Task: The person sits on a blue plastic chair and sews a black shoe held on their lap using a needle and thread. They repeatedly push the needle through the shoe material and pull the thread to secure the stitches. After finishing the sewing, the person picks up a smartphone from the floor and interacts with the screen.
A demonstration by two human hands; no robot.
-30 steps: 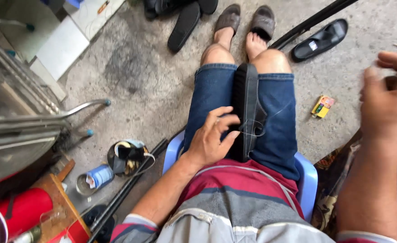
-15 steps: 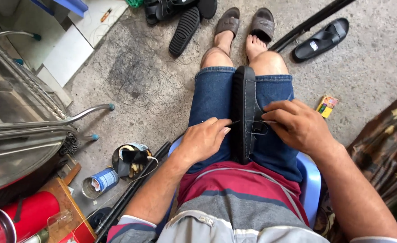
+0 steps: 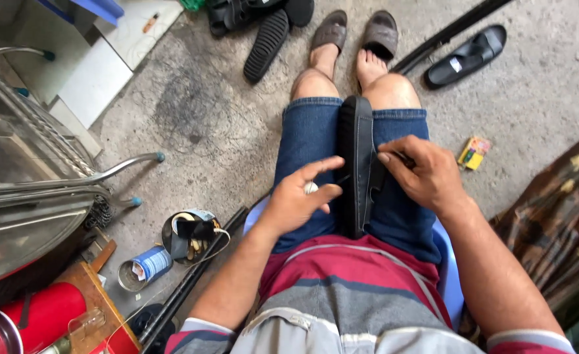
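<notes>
A black rubber sandal (image 3: 357,164) stands on edge between the thighs of the seated person, sole upward, along the blue denim shorts (image 3: 309,151). The right hand (image 3: 427,174) rests against the sandal's strap side, its grip closed on the strap. The left hand (image 3: 299,196) hovers just beside the sole, fingers loosely curled, holding something small and pale. Another black slide sandal (image 3: 466,56) lies well apart on the grey concrete floor (image 3: 191,118), with a small yellow box (image 3: 474,152) near the right knee.
</notes>
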